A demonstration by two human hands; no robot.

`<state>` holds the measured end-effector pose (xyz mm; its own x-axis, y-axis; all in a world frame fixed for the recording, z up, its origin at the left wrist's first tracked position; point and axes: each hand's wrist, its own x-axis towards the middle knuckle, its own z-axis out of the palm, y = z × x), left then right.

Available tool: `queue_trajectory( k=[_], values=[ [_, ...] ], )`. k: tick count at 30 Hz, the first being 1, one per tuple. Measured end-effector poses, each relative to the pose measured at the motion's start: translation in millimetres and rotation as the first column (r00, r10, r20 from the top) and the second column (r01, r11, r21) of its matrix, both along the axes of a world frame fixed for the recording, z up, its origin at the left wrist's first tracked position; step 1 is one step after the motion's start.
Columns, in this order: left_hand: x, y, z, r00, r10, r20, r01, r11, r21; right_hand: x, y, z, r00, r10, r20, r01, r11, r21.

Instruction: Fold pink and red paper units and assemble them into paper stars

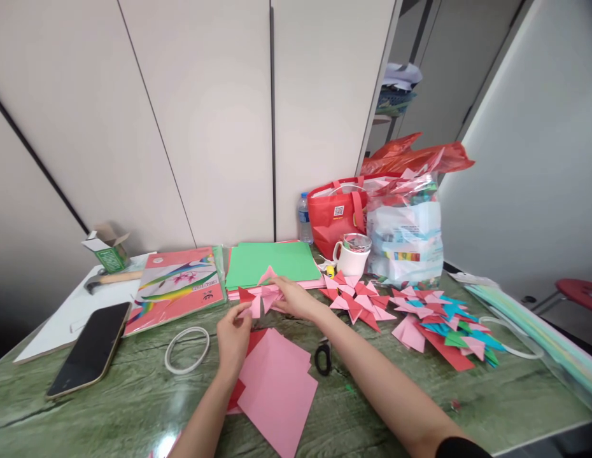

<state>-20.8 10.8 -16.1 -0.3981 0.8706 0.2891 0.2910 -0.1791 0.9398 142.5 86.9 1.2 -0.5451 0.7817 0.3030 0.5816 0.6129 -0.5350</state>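
Observation:
Both my hands work on a folded pink and red paper pinwheel above the green table. My left hand pinches its lower left corner with closed fingers. My right hand grips its right side, fingers curled over the paper. Under my left wrist lie loose pink square sheets on red ones. A stack of green sheets on pink paper lies just behind the pinwheel.
Finished pinwheels and a pink, blue and green pile lie to the right. Scissors, a white ring, a phone, a paper pack, a hammer, a small box, a mug, a bottle, a red bag and a plastic bag surround them.

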Motion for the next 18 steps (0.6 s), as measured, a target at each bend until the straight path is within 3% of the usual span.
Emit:
queue_trajectory(
  k=[8, 11, 14, 16, 18],
  values=[
    [0.1, 1.3, -3.3, 0.943, 0.012, 0.331, -0.004, 1.0, -0.025, 2.6, 1.4, 4.7, 0.997, -0.008, 0.083, 0.014, 0.997, -0.071],
    [-1.8, 4.1, -6.9, 0.933, 0.025, 0.359, -0.021, 1.0, -0.016, 8.7, 1.9, 16.3, 0.999, -0.019, 0.033, 0.022, 0.996, -0.083],
    [-4.1, 6.6, -9.1, 0.952, 0.032, 0.304, -0.026, 0.999, -0.025, 12.2, -5.2, 38.5, 0.999, -0.013, -0.05, 0.009, 0.997, -0.08],
    [-4.8, 6.5, -8.5, 0.977, 0.011, 0.214, -0.012, 1.0, 0.0, 14.1, -20.9, 60.1, 0.957, 0.092, -0.275, -0.135, 0.981, -0.141],
    [-4.7, 4.9, -6.0, 0.997, 0.023, 0.072, -0.026, 0.999, 0.035, 18.6, -47.4, 87.3, 0.853, 0.237, -0.465, -0.369, 0.903, -0.217]
  ],
)
